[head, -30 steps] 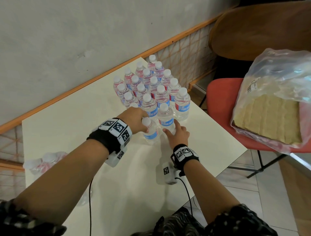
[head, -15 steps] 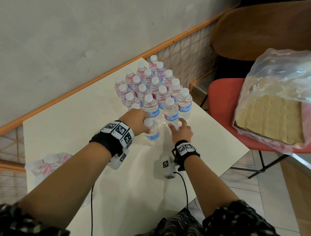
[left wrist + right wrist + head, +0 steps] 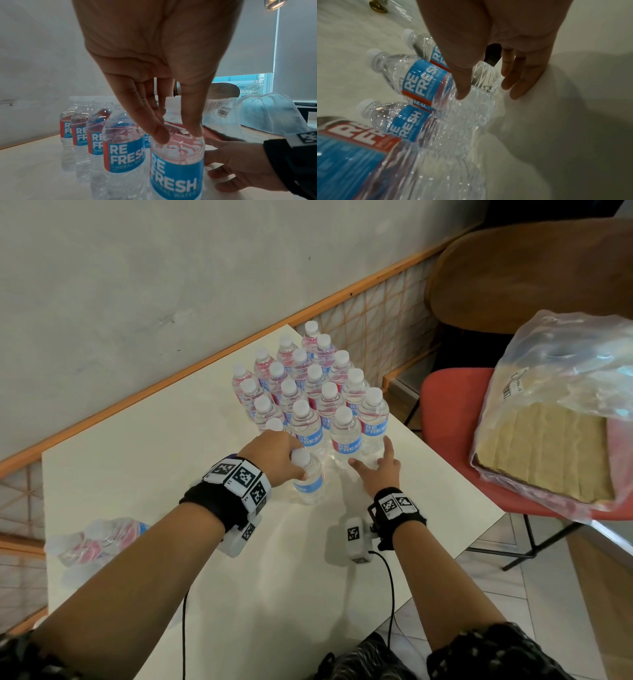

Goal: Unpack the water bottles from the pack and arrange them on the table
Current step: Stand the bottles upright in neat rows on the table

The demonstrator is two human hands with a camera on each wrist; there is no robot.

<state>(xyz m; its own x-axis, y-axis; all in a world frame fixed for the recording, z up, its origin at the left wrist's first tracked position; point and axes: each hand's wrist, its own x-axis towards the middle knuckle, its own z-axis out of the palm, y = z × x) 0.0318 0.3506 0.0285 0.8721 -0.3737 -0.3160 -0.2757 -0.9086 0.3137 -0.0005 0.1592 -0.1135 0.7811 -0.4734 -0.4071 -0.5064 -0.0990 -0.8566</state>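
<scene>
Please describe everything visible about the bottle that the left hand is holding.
The bottle is small, clear ribbed plastic, with a white cap and a blue RE FRESH label edged in red. It stands upright on the white table, just in front of the arranged rows. The left hand grips its shoulder from above.

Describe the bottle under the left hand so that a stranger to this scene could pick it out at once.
Start at the white table and find the block of upright water bottles at its far corner. On the block's near side stands one bottle. Unlike the rest, the left hand grips its shoulder.
</scene>
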